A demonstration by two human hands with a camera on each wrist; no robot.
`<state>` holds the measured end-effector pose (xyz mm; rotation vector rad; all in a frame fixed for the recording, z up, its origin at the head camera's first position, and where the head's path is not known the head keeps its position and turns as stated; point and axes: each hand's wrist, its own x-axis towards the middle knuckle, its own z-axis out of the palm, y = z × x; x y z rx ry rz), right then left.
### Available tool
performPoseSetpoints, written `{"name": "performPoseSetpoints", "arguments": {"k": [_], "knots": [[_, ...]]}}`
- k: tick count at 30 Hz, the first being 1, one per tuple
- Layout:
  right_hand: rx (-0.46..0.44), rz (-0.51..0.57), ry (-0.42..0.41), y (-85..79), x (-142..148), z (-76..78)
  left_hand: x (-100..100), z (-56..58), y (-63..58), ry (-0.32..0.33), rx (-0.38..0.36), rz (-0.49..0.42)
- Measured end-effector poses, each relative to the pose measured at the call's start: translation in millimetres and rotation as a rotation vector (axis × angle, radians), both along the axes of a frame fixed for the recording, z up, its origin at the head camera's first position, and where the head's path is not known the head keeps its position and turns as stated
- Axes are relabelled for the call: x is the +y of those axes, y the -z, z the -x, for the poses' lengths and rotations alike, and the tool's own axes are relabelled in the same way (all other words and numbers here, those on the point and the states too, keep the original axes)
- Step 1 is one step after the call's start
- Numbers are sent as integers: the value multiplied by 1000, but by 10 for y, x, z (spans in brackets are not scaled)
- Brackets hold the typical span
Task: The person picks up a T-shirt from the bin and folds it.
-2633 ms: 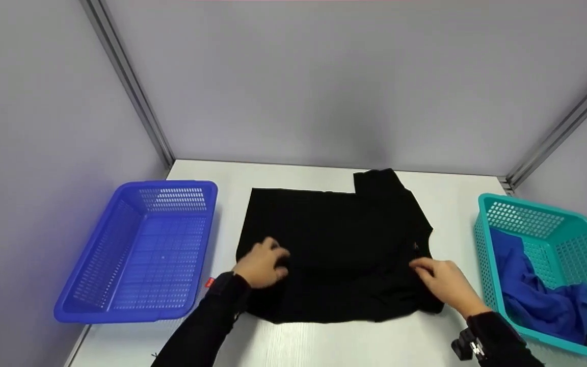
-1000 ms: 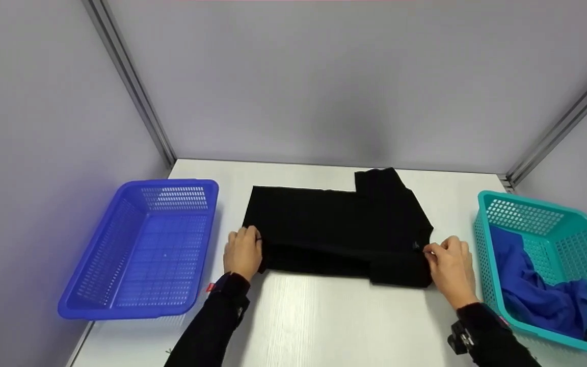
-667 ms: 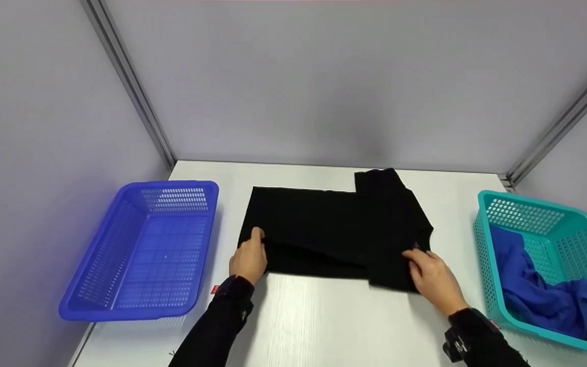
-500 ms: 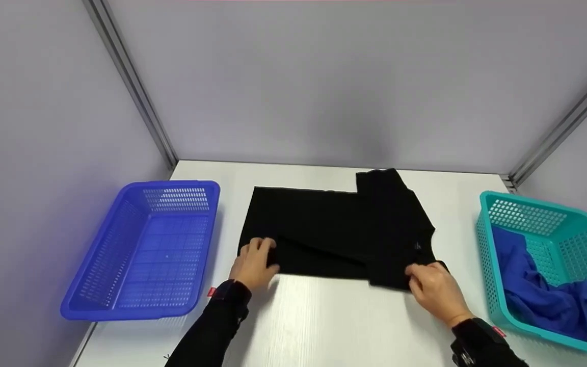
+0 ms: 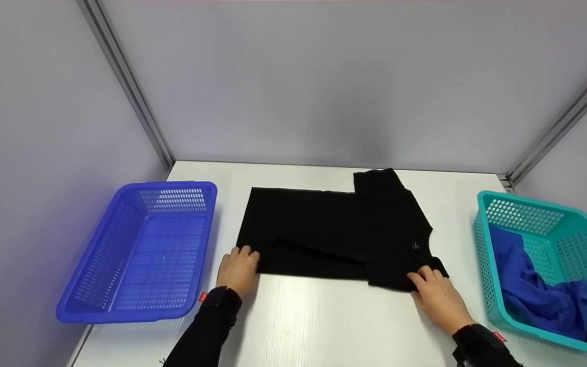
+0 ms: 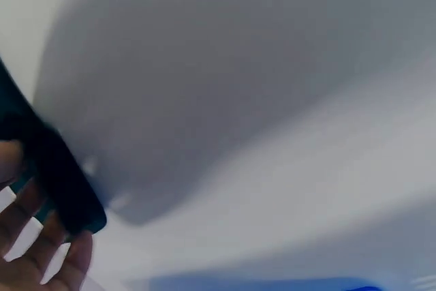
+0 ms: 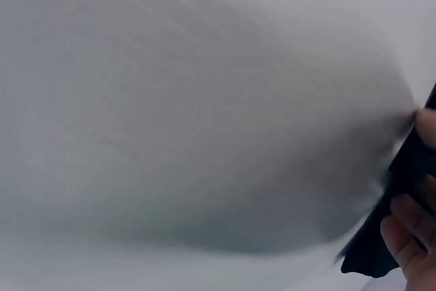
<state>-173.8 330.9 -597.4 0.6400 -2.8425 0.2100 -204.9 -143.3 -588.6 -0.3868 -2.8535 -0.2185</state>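
Observation:
A black T-shirt (image 5: 319, 216) lies sideways on the white table (image 5: 314, 321), hem to the left and one short sleeve (image 5: 377, 181) at the back. Its near part is folded over, and a slanting crease crosses that layer. A small light mark shows near its right end. At the near left corner, my left hand (image 5: 239, 270) rests with fingertips on the cloth; its spread fingers and thumb show beside the fabric edge in the left wrist view. My right hand (image 5: 438, 295) touches the near right corner, fingers fairly straight and thumb apart.
A blue plastic basket (image 5: 204, 255) stands to the left with nothing in it. On the right, a teal basket (image 5: 481, 255) holds crumpled blue cloth (image 5: 538, 300). Grey panels (image 5: 319, 81) rise behind the table and at both sides.
The shirt's near part has been folded away from the body, leaving the shirt narrower. Lately both hands have released the lifted edge; the left has slid to the near left corner, the right slightly nearer.

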Motion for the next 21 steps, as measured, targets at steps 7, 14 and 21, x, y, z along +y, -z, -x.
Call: {"name": "performPoseSetpoints", "arguments": {"k": [7, 14, 21], "knots": [[148, 97, -12, 21, 0, 74, -13, 8, -59, -17, 142, -207], [68, 483, 120, -223, 60, 121, -23, 19, -255, -73, 41, -644], [-47, 699, 324, -465, 119, 136, -49, 1, -357, -158, -181, -964]]}}
